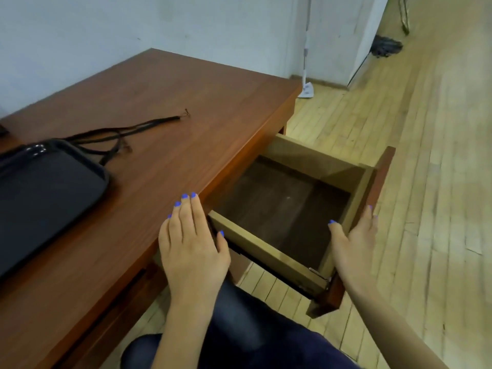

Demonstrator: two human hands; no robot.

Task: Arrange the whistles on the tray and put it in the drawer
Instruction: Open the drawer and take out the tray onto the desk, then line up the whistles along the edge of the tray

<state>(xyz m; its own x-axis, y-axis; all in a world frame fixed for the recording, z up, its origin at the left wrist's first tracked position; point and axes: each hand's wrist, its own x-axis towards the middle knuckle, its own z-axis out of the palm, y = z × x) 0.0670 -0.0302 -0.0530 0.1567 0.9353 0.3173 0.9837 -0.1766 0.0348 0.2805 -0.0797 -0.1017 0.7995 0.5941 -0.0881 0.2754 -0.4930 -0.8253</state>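
Observation:
A black tray (pixel 53 187) lies on the brown desk at the left, its surface dark and glossy. Black lanyard cords (pixel 117 134) trail from its far corner across the desk; the whistles themselves are hard to make out, only a shiny glint at the tray's far rim. The wooden drawer (pixel 282 209) stands pulled out at the desk's right side, with nothing inside. My left hand (pixel 191 243) rests flat on the desk edge, fingers apart. My right hand (pixel 354 241) grips the drawer's front panel, thumb inside, fingers over the outside.
The desk (pixel 165 107) stands against a white wall. Light wooden floor spreads to the right. A mop (pixel 306 83) leans in the far corner, and a dark bundle (pixel 386 46) lies on the floor further back. My legs in dark trousers are below the drawer.

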